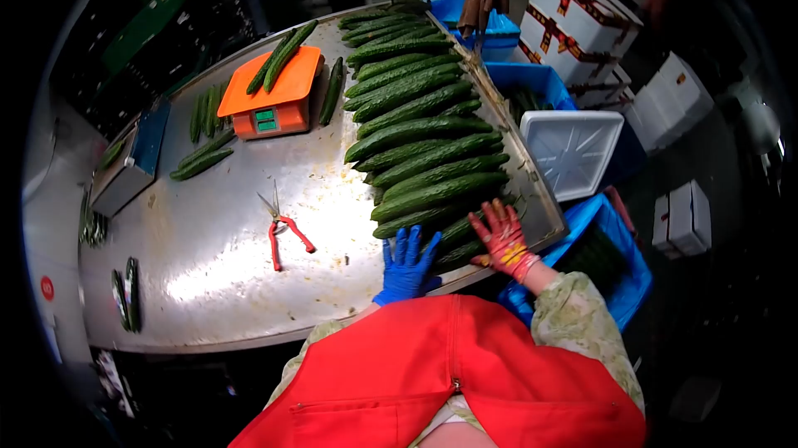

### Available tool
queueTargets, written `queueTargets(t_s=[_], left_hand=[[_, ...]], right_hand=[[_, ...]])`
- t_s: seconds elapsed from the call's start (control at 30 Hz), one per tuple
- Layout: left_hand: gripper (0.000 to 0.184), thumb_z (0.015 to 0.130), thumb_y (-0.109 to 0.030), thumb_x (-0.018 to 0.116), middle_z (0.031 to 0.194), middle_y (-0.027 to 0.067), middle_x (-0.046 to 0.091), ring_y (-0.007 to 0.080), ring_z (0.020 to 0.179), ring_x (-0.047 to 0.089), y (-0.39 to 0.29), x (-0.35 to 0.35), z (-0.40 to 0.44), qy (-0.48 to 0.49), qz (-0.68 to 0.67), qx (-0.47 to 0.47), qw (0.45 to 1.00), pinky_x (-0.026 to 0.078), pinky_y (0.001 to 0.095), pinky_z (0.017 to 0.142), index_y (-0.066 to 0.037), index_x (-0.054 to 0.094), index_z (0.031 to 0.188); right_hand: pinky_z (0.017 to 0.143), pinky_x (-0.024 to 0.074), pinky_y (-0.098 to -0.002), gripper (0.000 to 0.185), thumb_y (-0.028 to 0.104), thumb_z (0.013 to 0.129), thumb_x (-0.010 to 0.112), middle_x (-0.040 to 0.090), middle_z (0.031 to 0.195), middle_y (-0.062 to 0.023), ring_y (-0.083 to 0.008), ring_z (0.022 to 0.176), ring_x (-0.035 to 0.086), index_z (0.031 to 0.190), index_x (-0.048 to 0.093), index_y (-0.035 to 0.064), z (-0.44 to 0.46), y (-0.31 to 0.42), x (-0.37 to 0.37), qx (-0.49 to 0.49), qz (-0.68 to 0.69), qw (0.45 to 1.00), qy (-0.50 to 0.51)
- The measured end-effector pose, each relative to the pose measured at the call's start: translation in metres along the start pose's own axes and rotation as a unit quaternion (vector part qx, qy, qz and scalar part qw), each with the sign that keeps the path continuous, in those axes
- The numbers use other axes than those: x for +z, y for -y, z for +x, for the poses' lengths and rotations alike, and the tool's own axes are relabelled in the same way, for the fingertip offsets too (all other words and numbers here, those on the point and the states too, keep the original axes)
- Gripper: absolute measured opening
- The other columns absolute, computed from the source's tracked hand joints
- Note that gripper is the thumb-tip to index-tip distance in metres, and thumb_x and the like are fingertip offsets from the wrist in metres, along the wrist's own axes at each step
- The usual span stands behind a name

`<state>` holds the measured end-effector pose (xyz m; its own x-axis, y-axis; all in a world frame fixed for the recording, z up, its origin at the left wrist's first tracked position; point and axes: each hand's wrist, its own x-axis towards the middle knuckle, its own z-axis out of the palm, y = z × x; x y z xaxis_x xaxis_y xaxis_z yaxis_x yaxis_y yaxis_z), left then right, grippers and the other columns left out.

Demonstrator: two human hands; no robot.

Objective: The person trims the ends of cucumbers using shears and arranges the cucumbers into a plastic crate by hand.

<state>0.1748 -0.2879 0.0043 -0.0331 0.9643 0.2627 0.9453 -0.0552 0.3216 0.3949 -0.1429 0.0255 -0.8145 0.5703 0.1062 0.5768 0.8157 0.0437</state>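
A long row of dark green cucumbers [432, 153] lies stacked along the right side of the metal table [224, 257]. My left hand [406, 267], in a blue glove, rests with fingers spread at the near left end of the row. At the opposite side of that end, my right hand [504, 244] wears a red and yellow glove, its fingers apart against the nearest cucumbers. Neither hand is wrapped round anything. Left of my hands lie red-handled pruning shears [283, 232], their blades pointing away from me.
An orange scale [270, 99] with two cucumbers on top stands at the back. More cucumbers [204, 155] lie left of it, near a metal box [133, 161]. Blue-lined crates [603, 257], a white lid [573, 149] and white boxes [573, 20] stand beyond the table's right edge.
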Motion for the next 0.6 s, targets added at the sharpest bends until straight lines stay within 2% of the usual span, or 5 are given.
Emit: queueTargets(t_s=[0.03,0.1,0.2,0.47,0.6], left_hand=[[0.105,0.061,-0.055,0.079,0.157,0.0156,0.015,0.0409,0.144,0.01,-0.001,0.003,0.001,0.01,0.026,-0.008,1.0,0.007,0.0634,0.111,-0.032,0.027,0.149],[0.11,0.055,-0.049,0.083,0.156,0.012,0.018,0.0373,0.145,0.011,-0.004,0.002,0.006,-0.008,0.021,-0.03,0.999,0.01,0.0645,0.111,-0.035,0.028,0.149],[0.103,0.059,-0.056,0.079,0.156,0.0168,0.016,0.0408,0.144,0.01,0.002,0.005,0.01,-0.014,0.044,-0.039,0.998,0.008,0.0645,0.11,-0.032,0.033,0.147],[0.094,0.061,-0.059,0.077,0.157,0.016,0.007,0.0397,0.144,0.0,0.028,0.023,0.029,-0.07,0.068,0.003,0.995,0.007,0.0654,0.108,-0.037,0.038,0.144],[0.09,0.06,-0.06,0.077,0.156,0.0168,0.006,0.0416,0.143,-0.003,0.035,0.028,0.033,-0.089,0.073,0.027,0.993,0.009,0.0648,0.108,-0.038,0.043,0.141]], right_hand=[[0.114,0.0097,-0.0551,0.105,0.065,0.065,0.068,0.017,0.155,-0.0182,-0.0402,0.143,0.012,0.15,0.025,0.0221,0.0,-0.001,0.0,-0.008,-0.003,1.0,-0.007],[0.114,0.0082,-0.0556,0.107,0.067,0.064,0.068,0.015,0.155,-0.0185,-0.0403,0.144,0.009,0.151,0.025,0.0203,0.001,-0.007,0.007,-0.023,0.006,1.0,-0.019],[0.114,0.0077,-0.0559,0.109,0.071,0.062,0.067,0.014,0.156,-0.0177,-0.04,0.144,0.008,0.15,0.027,0.0207,0.003,-0.011,0.021,-0.039,0.03,0.995,-0.087],[0.107,0.0195,-0.0591,0.1,0.074,0.058,0.065,0.036,0.139,-0.0155,-0.0395,0.128,0.032,0.139,0.042,0.0211,0.027,-0.023,0.023,-0.041,0.056,0.992,-0.104],[0.108,0.018,-0.0575,0.097,0.078,0.058,0.061,0.037,0.139,-0.0147,-0.0389,0.129,0.032,0.135,0.048,0.0209,0.038,-0.029,0.021,-0.05,0.042,0.993,-0.098]])
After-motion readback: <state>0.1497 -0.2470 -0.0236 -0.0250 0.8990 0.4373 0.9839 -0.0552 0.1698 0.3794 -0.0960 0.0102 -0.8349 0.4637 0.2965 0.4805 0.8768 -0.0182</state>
